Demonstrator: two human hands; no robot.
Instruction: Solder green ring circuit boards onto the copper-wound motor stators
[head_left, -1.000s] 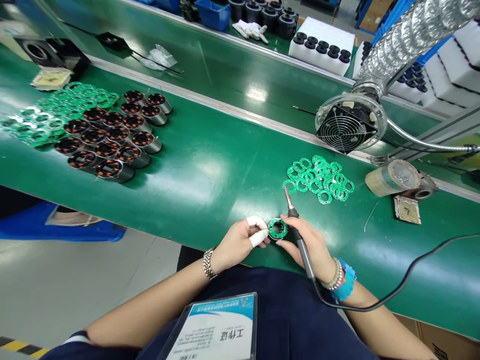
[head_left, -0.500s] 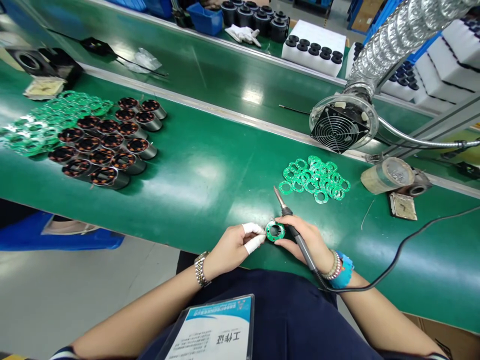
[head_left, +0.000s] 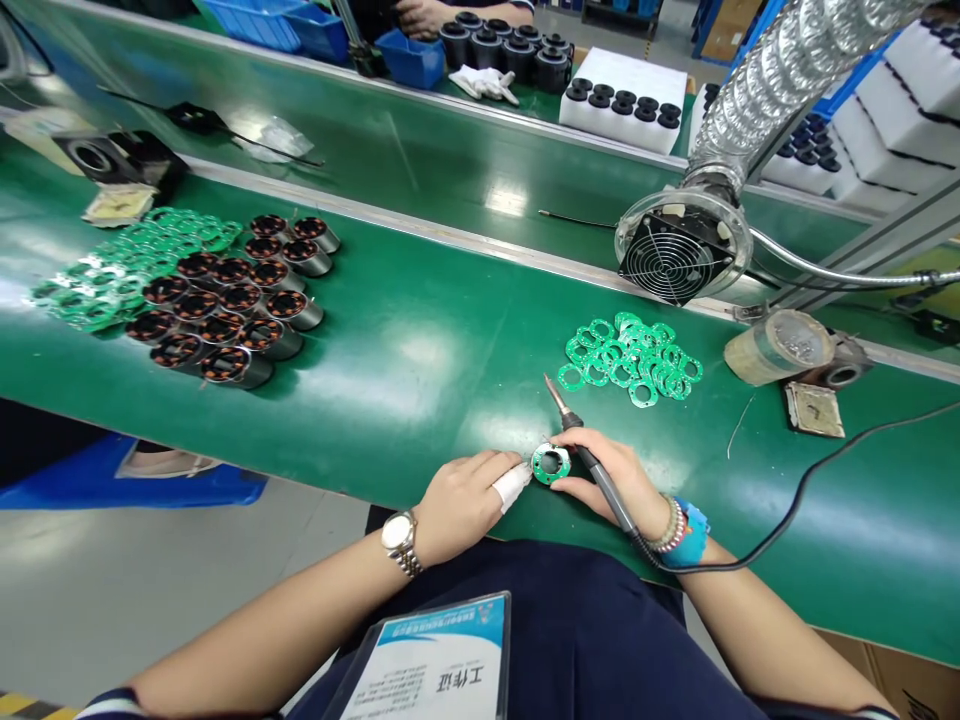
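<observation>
In my right hand is a soldering iron, its bare tip pointing up and to the left, off the work. The thumb and forefinger of that hand also grip a green ring-shaped circuit board, whose open middle looks dark. At the board's left edge, my left hand is closed palm down, with its fingertips against the rim. White tape wraps its thumb or finger; what lies under the fingertips is hidden. Just beyond the iron's tip lies a pile of similar boards.
Copper-wound stators stand grouped at left, beside more green boards. A fan on a foil duct hangs at back right. Right of the boards are a tub and a sponge tray. The iron's cord crosses the right side.
My left hand has rolled palm down; its pinch at the board's left edge is now mostly covered. My right hand, the iron and the board stay nearly in place. The view has shifted slightly.
</observation>
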